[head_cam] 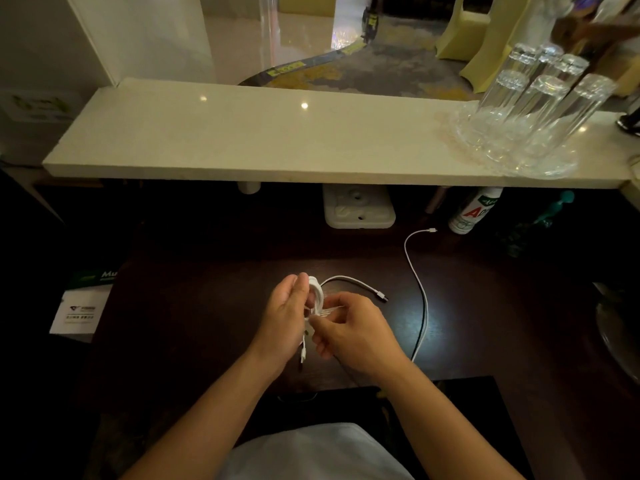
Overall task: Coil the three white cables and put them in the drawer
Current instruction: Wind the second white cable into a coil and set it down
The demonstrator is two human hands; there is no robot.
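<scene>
Coil (316,289): white, gripped upright in my left hand (286,318), with my right hand (349,329) pinching its strand just beside the left fingers. Cable (418,279): white, lying loose on the desk (207,306), well right of both hands.

I see a dark desk (207,323), glossy like polished wood. The pale shelf (242,143) above looks like smooth polished stone. Clear glass tumblers (540,105) gleam. White cables (414,271) look smooth plastic; a leaflet (78,313), matt paper.
</scene>
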